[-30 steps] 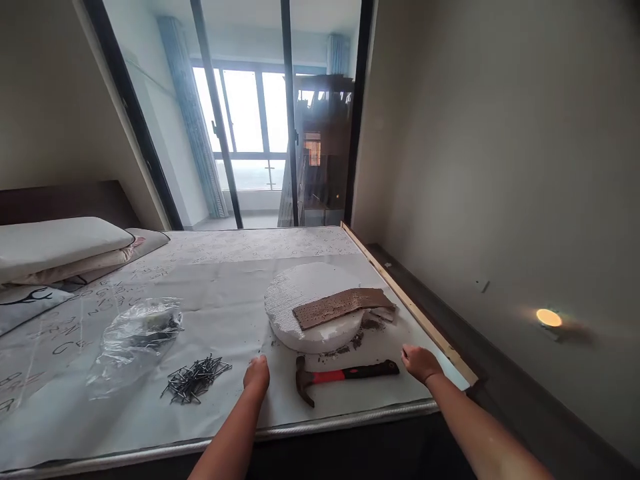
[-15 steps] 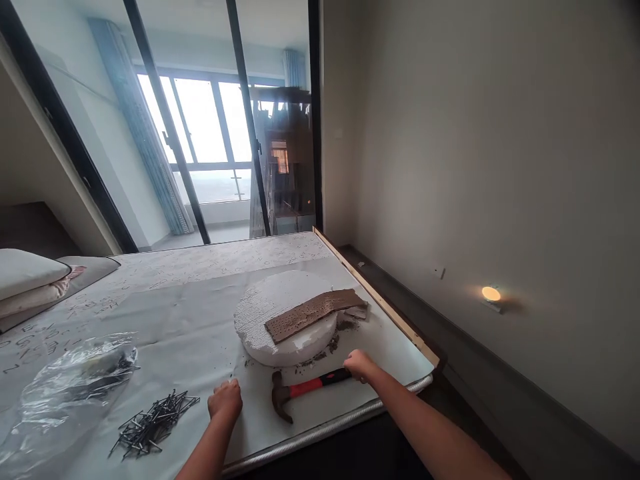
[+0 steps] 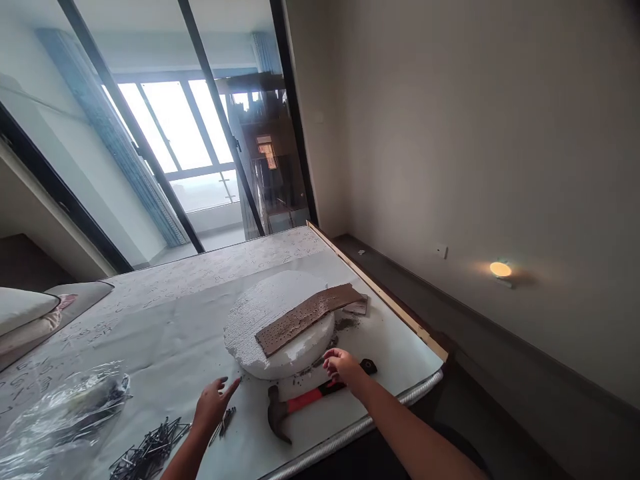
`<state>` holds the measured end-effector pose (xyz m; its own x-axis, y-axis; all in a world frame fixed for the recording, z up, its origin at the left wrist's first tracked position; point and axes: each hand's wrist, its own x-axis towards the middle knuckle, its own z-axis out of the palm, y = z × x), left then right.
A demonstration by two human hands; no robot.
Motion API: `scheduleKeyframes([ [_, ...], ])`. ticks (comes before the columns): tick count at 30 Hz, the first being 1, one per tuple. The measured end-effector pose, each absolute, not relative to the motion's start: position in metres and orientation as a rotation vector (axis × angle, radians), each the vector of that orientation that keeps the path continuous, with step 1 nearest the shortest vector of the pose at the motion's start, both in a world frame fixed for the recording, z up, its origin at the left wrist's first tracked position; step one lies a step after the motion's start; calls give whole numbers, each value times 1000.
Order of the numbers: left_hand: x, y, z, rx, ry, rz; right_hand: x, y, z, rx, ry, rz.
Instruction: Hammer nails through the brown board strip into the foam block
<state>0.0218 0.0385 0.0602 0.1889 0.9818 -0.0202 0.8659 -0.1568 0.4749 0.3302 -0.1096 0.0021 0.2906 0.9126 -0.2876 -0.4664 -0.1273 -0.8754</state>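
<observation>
My left hand point(image 3: 213, 405) is open, its thumb and fingers apart, low over the grey-white sheet. Beside its wrist lies a small bunch of nails point(image 3: 223, 425). My right hand point(image 3: 344, 370) hovers over the handle of a claw hammer point(image 3: 305, 399), fingers loosely bent and apart, with nothing visible in them. The red and black hammer lies on the sheet, head to the left. Just beyond both hands is a thick round foam slab point(image 3: 270, 300), and across it rests a bent brown board point(image 3: 310, 317) full of small holes.
A heap of nails point(image 3: 150, 452) and a clear plastic bag point(image 3: 70, 413) lie at left. Dark crumbs point(image 3: 345, 325) are scattered by the slab. A wooden strip point(image 3: 380, 290) edges the bed's right side, near the wall. Folded bedding point(image 3: 27, 317) sits far left.
My right hand has let go of the hammer's handle end and moved left over the handle. My left hand has opened from a fist; a bunch of nails now shows beside it. The view has tilted.
</observation>
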Motion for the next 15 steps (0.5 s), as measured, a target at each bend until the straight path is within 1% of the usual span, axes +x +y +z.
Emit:
scheduleKeyframes([
  [3,46,23,67,1749,1645,631,365,-88,10,-1153,-364,1246],
  [5,63,5,60,1551,1580,729,387,-72,11,-1139,-267,1238],
  [10,98,-33,16,1199,1324,753,431,-37,-5,-1102,-68,1249],
  [13,109,-33,-5,1082,1282,777,449,-20,-18,-1078,-9,1240],
  [15,112,-26,-10,1018,1273,794,459,-10,-25,-1058,4,1201],
])
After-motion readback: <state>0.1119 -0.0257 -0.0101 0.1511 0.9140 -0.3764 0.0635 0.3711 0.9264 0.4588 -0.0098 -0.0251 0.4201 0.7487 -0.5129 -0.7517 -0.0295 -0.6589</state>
